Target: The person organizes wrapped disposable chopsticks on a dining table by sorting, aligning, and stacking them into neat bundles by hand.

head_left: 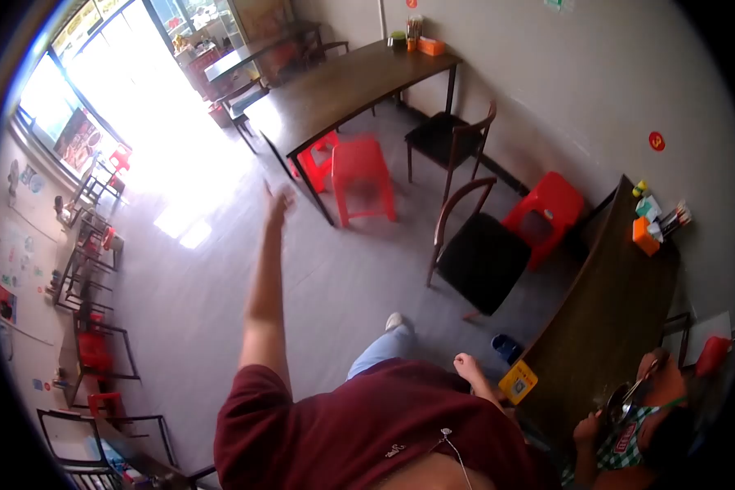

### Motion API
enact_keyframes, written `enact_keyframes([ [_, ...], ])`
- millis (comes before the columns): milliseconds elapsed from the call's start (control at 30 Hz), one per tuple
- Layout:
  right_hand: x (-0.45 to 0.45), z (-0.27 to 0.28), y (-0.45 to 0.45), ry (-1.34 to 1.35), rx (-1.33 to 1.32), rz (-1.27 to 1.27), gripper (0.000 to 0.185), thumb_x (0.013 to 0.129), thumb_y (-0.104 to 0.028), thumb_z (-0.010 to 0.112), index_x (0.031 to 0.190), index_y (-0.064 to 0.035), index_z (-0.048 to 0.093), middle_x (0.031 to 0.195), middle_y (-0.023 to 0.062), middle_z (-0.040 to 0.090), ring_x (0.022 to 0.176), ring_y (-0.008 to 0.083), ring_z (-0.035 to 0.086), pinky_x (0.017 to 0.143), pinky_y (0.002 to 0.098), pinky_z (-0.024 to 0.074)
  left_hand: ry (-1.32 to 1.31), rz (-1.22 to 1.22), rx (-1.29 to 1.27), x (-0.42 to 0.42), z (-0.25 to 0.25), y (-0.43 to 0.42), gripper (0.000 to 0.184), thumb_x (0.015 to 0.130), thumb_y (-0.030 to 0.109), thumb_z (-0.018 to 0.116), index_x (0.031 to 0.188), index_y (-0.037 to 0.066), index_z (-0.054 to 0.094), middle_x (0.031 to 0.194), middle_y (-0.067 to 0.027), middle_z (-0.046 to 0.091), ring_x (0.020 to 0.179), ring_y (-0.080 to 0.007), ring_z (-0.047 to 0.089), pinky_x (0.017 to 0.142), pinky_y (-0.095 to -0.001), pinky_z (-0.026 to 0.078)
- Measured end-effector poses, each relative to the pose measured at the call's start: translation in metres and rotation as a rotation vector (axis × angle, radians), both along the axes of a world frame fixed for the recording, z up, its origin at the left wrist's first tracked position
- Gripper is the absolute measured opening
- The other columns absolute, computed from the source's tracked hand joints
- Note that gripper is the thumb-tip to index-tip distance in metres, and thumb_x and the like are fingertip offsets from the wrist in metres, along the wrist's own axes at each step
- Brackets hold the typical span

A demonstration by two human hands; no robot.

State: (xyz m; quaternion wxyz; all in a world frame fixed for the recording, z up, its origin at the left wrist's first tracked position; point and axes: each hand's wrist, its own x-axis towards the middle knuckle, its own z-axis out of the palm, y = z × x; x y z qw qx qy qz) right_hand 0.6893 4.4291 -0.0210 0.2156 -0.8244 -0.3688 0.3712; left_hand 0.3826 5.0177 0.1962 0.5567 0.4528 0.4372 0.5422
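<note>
My left hand (278,202) is stretched out ahead at the end of a raised bare arm, over the grey floor. Its fingers are spread and somewhat blurred, and it holds nothing. Nearest to it is the front corner of a long dark table (343,86), with a red plastic stool (359,171) beside the table. Low at my right side, my right hand (467,367) is curled closed, with nothing visible in it. It is close to a yellow card with a square code (518,382) at the edge of the right-hand table (584,327).
Two dark-seated chairs (483,260) and another red stool (547,211) stand between the tables. At the right table sits a person in a checked garment (621,445), hands at a bowl (621,400). More tables and stools (96,351) line the left wall. Bright doorway ahead left.
</note>
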Motion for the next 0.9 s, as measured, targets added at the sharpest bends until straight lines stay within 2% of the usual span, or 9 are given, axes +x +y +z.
enact_keyframes([
  [67,0.019,0.015,0.019,-0.047,-0.024,-0.044,0.028,0.082,-0.024,0.058,0.101,-0.0046,0.064,0.097,0.0184,0.067,0.092,0.035,0.063,0.081,0.0412,0.0498,0.114,0.002,0.336,0.015,0.097,0.117,0.073,0.083,0.002,0.054,0.146,0.012,0.016,0.096,-0.0095,0.058,0.074,-0.0191,0.062,0.056,-0.0294,0.052],
  [133,0.037,0.026,0.031,-0.175,-0.086,-0.077,0.034,0.085,-0.02,0.055,0.115,-0.0053,0.059,0.107,0.0199,0.064,0.099,0.037,0.06,0.087,0.0441,0.0479,-0.062,0.141,0.616,0.06,0.201,0.134,0.053,0.089,0.021,0.06,0.134,0.007,0.036,0.093,-0.0076,0.061,0.067,-0.014,0.059,0.057,-0.0254,0.05],
  [267,0.059,0.046,0.043,-0.521,0.102,-0.241,0.039,0.084,-0.014,0.056,0.122,-0.0031,0.054,0.109,0.019,0.062,0.098,0.0361,0.059,0.084,0.0452,0.048,-0.08,-0.141,0.732,0.148,0.248,0.203,0.03,0.095,0.026,0.049,0.115,0.006,0.058,0.101,-0.0096,0.062,0.084,-0.0181,0.062,0.071,-0.0309,0.052],
  [400,0.079,0.089,0.031,-0.884,0.139,-0.563,0.045,0.081,-0.01,0.059,0.124,-0.001,0.051,0.104,0.0169,0.059,0.097,0.0348,0.056,0.083,0.0447,0.0457,-0.137,-0.189,0.48,0.326,0.162,0.148,0.018,0.087,0.017,0.058,0.102,0.008,0.05,0.071,-0.004,0.053,0.06,-0.012,0.049,0.05,-0.0239,0.041],
  [467,0.076,0.092,0.006,-0.973,-0.004,-0.731,0.047,0.078,-0.011,0.062,0.123,-0.0014,0.051,0.106,0.0164,0.057,0.099,0.0342,0.054,0.082,0.0451,0.0454,0.199,-0.542,0.251,0.435,0.001,0.212,0.02,0.086,0.028,0.06,0.078,0.01,0.057,0.066,-0.0049,0.057,0.058,-0.0162,0.056,0.048,-0.0299,0.046],
  [567,0.064,0.112,-0.021,-0.918,-0.227,-0.921,0.049,0.075,-0.012,0.063,0.121,-0.0016,0.052,0.107,0.0166,0.054,0.101,0.0336,0.053,0.081,0.0456,0.0449,0.296,-1.073,0.069,0.519,-0.086,-0.011,0.027,0.089,0.038,0.058,0.091,0.011,0.06,0.075,-0.0071,0.063,0.062,-0.0203,0.061,0.053,-0.0325,0.049],
  [633,0.055,0.111,-0.041,-0.85,-0.253,-0.991,0.05,0.075,-0.011,0.061,0.123,-0.0019,0.051,0.11,0.0168,0.052,0.106,0.0348,0.05,0.085,0.0459,0.0428,-0.059,-1.462,-0.532,0.548,-0.112,-0.128,0.026,0.089,0.031,0.061,0.106,0.011,0.056,0.082,-0.0068,0.065,0.067,-0.0158,0.063,0.056,-0.0265,0.049],
  [733,0.045,0.087,-0.056,-0.894,-0.245,-1.063,0.041,0.077,-0.018,0.058,0.115,-0.0038,0.055,0.106,0.0154,0.052,0.103,0.0336,0.051,0.085,0.0464,0.0425,0.279,-1.459,-0.383,0.556,-0.064,-0.285,0.041,0.088,0.02,0.062,0.123,0.005,0.047,0.089,-0.0072,0.066,0.07,-0.0136,0.063,0.059,-0.0256,0.049],
  [900,0.031,0.082,-0.053,-0.839,-0.237,-1.157,0.027,0.077,-0.021,0.058,0.1,-0.0064,0.06,0.103,0.0126,0.053,0.102,0.0332,0.051,0.083,0.0482,0.0425,0.382,-1.732,-0.292,0.6,-0.089,-0.372,0.051,0.089,0.021,0.061,0.132,0.004,0.04,0.09,-0.0066,0.065,0.07,-0.0129,0.062,0.059,-0.0246,0.048],
])
